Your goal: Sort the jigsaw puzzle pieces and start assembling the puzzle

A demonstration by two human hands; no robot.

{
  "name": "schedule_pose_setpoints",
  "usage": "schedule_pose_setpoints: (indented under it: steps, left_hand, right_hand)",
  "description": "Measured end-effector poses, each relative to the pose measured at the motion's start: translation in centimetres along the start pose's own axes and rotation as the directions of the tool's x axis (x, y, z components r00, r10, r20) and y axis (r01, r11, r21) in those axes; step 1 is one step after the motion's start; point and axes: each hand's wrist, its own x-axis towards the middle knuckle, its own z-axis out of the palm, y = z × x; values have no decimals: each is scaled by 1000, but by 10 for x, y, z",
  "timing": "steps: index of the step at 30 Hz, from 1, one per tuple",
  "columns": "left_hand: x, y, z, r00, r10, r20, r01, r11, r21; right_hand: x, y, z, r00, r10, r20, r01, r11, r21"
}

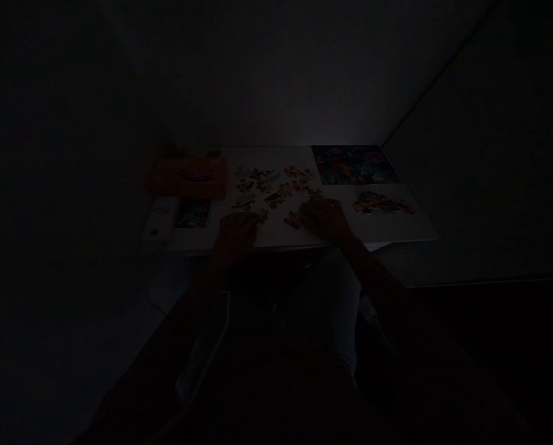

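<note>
The view is very dark. Loose jigsaw puzzle pieces [276,196] lie spread over the middle of a white table [276,238]. My left hand [239,230] rests near the front edge, its fingers curled at a puzzle piece [262,215] that shows past the fingertips. To the right, my right hand [325,219] is bent down over the table, and its fingertips are lost in the dark. A small reddish cluster of puzzle pieces [291,220] lies just left of those fingers, between both hands.
At the back left stands an orange box [188,176]. In front of it are a white box or packet [159,216] and a small dark picture card [193,214]. A colourful picture sheet [356,164] lies at the back right, with a heap of puzzle pieces [382,204] before it.
</note>
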Motion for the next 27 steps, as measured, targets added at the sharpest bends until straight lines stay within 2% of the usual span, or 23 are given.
schedule_pose_setpoints:
  steps: [8,14,19,27]
  left_hand:
    - [0,-4,5,990,139,13,-139,990,28]
    - [0,-3,6,990,143,-2,-143,990,9]
    - [0,-3,6,991,133,3,-133,991,3]
    - [0,-11,10,982,190,23,-189,982,-25]
  right_hand:
    - [-62,8,-12,998,-43,49,45,999,-27]
    - [-81,16,-16,998,67,17,-66,996,-59]
    - [-78,21,-16,988,156,-14,-157,986,-64]
    - [-41,-1,-3,992,126,27,-126,992,-23]
